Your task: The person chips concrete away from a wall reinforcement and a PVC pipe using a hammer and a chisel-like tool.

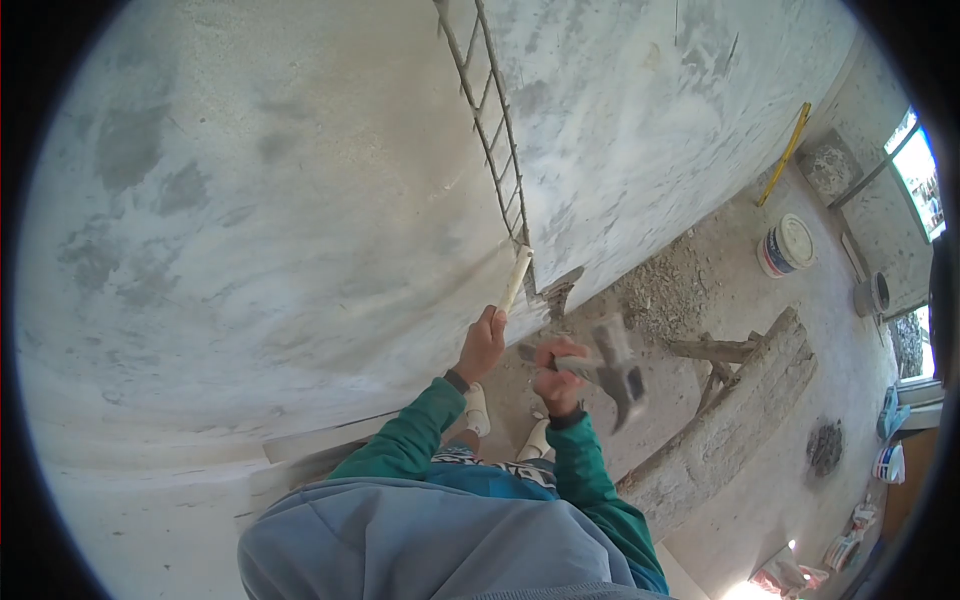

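My left hand (483,346) is wrapped round a pale, stick-like tool (518,277), its far end against the wall at the lower end of a cut channel (487,110). Crossed diagonal lines run between the channel's two long grooves. In my right hand (558,376) is a claw hammer (618,370), its head to the right of the fingers, apart from the pale tool and slightly blurred. Just below the channel, a broken patch (560,290) shows in the wall's lower part.
Rubble (668,290) lies along the wall's foot. A rough plank bench (735,420) stands to the right. Beyond are a white bucket (787,246), a grey bucket (872,295) and a yellow level (785,155) leaning on the wall. My feet are below my hands.
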